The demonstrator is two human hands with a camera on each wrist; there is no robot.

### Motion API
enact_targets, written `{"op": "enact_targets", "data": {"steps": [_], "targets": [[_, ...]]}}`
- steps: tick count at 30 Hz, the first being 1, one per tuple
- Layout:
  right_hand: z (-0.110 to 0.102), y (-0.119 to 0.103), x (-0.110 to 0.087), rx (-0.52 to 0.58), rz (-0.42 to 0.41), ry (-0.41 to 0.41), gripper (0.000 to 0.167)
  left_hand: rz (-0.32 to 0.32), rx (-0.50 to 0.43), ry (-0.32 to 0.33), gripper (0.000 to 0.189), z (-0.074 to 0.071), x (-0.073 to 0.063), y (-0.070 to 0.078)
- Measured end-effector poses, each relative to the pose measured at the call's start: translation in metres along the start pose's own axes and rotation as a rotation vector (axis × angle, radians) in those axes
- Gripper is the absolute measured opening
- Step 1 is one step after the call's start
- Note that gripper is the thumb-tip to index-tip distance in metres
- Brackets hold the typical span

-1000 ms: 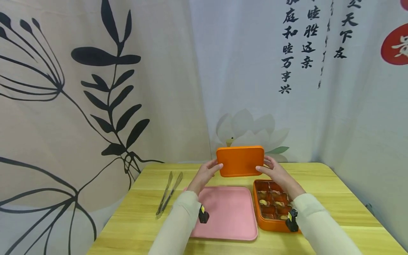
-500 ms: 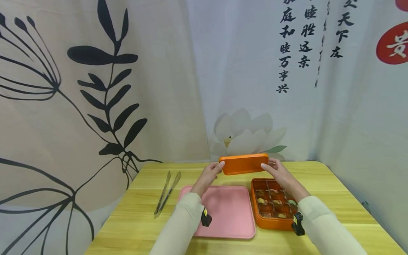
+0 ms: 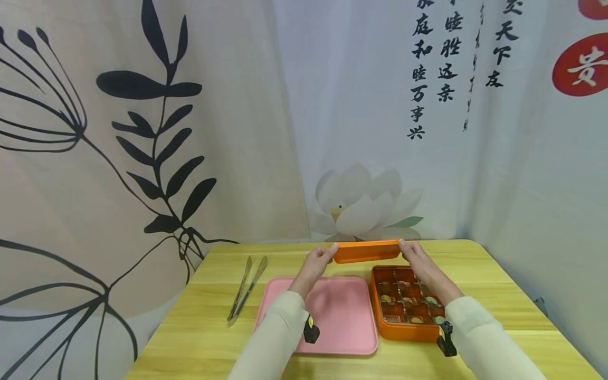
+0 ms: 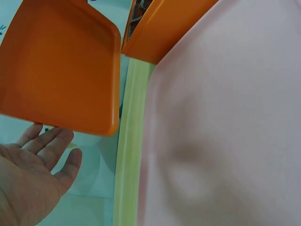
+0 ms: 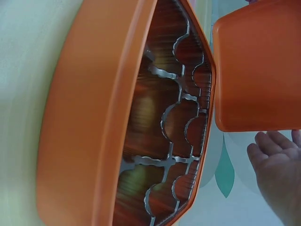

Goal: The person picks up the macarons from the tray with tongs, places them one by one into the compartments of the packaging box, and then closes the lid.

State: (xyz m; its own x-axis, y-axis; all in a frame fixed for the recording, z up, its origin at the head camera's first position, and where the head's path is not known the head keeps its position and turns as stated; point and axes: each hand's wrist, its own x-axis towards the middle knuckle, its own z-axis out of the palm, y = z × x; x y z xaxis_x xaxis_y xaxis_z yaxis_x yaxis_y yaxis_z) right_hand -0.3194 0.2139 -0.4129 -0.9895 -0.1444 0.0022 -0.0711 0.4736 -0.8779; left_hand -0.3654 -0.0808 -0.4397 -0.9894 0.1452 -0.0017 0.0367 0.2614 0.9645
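An orange box lid (image 3: 367, 252) is held in the air above the back of the table, tipped so that its face looks narrow in the head view. My left hand (image 3: 311, 270) grips its left end, and my right hand (image 3: 426, 270) grips the right end. Below my right forearm stands an orange box (image 3: 409, 332) with a clear divided insert; small pale and greenish pieces lie in several compartments. In the left wrist view, the lid (image 4: 59, 70) shows its broad face above my fingers (image 4: 56, 148). The right wrist view has the box wall (image 5: 89, 113) close up.
To the left of the box lies a pink tray (image 3: 339, 322), partly under my left forearm. Metal tongs (image 3: 246, 293) rest on the wooden table (image 3: 199, 327) further left. A printed curtain (image 3: 247, 132) hangs behind the table.
Between my hands the lid has tilted from nearly upright towards flat and dropped a little. The view has shifted slightly to the right; box, tray and tongs stay in place.
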Motion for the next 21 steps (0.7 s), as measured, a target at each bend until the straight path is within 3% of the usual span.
{"op": "enact_targets", "data": {"steps": [11,21], "targets": [[-0.010,0.008,-0.010,-0.029,0.018,0.049,0.092,0.031,-0.028,-0.015,0.072,0.016,-0.003,0.003],[-0.032,0.023,-0.032,-0.046,0.011,0.068,0.084,0.102,-0.072,-0.125,0.078,0.038,-0.014,0.009]]}}
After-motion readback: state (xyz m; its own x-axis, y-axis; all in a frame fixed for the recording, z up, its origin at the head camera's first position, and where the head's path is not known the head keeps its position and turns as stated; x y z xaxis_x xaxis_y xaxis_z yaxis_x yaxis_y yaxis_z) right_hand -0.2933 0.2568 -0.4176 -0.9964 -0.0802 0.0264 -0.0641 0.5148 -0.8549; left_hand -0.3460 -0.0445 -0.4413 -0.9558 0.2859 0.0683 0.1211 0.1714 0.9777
